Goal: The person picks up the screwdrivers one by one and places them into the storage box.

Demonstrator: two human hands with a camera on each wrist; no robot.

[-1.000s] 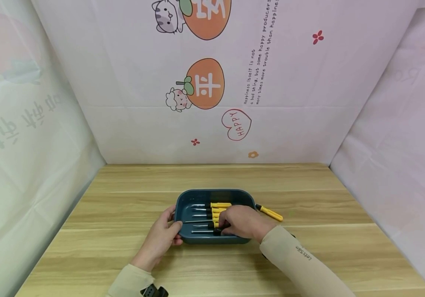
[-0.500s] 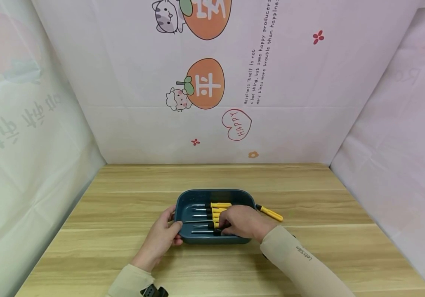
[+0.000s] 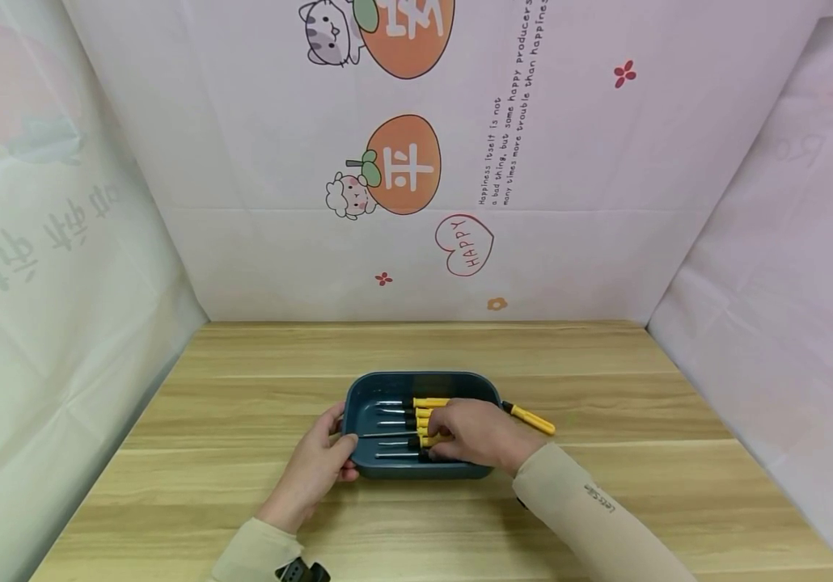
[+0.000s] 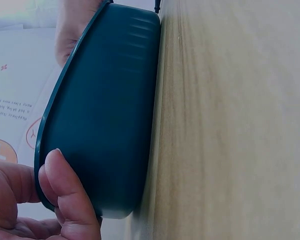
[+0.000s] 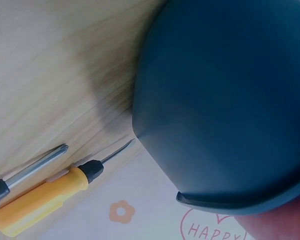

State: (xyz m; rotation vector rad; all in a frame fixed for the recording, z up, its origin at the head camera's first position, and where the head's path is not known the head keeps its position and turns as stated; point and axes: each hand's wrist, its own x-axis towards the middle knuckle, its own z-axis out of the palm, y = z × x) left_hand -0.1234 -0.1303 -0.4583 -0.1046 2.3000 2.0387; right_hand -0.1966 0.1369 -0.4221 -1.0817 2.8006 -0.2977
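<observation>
A dark teal plastic tray [image 3: 416,470] stands on the table with several screwdrivers [image 3: 396,423] lying in it, yellow handles to the right and metal shafts to the left. My left hand [image 3: 320,459] grips the tray's left end, thumb and fingers on either side of the rim; the left wrist view shows this hand [image 4: 65,205] close up. Inside the tray, my right hand [image 3: 478,435] has curled fingers around the handle of the nearest screwdriver, which it mostly covers. In the right wrist view the fingers are hidden behind the tray wall [image 5: 230,100].
To the tray's right a yellow-handled screwdriver [image 3: 529,418] lies on the wooden table [image 3: 256,356]. The right wrist view shows it beside a second screwdriver with a cross tip [image 5: 37,167]. White printed sheets [image 3: 562,242] enclose the table at the back and sides.
My right hand's fingers have shifted slightly among the handles, showing more of one yellow handle. The left hand and the tray have stayed in place.
</observation>
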